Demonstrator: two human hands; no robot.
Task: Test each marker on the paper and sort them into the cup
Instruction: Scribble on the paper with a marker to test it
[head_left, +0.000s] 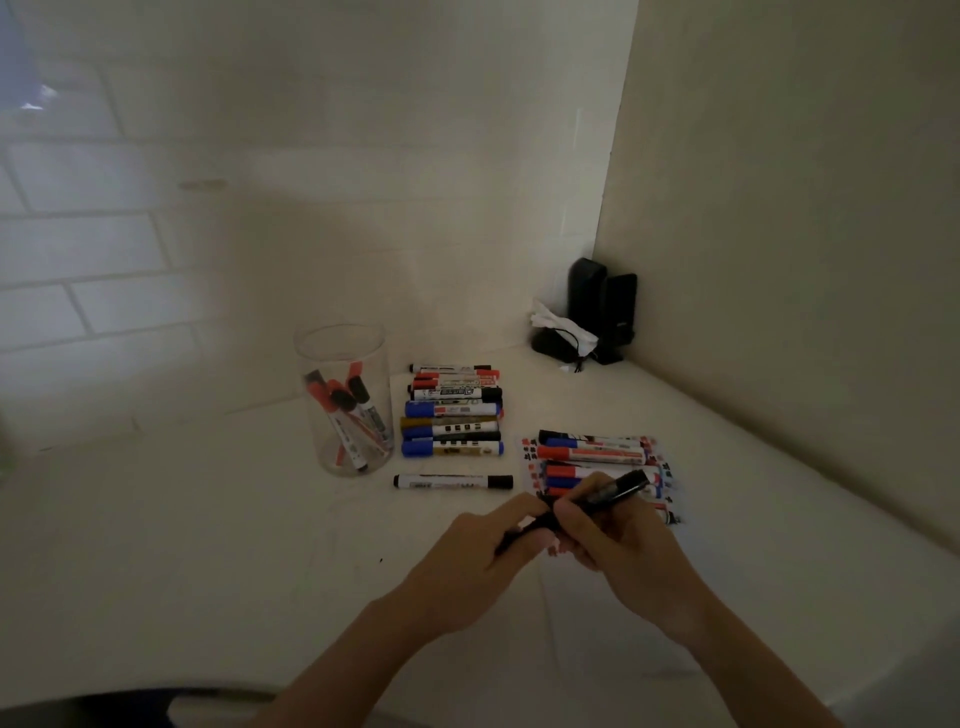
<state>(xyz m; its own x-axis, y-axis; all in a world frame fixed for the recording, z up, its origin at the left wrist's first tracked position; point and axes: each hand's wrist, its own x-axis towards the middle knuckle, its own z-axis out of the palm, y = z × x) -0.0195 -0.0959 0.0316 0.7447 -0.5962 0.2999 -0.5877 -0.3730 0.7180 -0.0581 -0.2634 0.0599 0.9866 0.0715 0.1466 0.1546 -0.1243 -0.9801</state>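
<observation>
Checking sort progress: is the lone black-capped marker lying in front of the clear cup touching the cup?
Apart. The head view shows the lone marker lying flat with a strip of bare table between its left end and the cup base.

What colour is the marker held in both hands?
Black, the marker gripped by the left hand and right hand; head view.

Black marker (615, 488) tilted above paper (597, 613); clear cup (343, 400) upright, several markers (348, 415) inside.
</observation>
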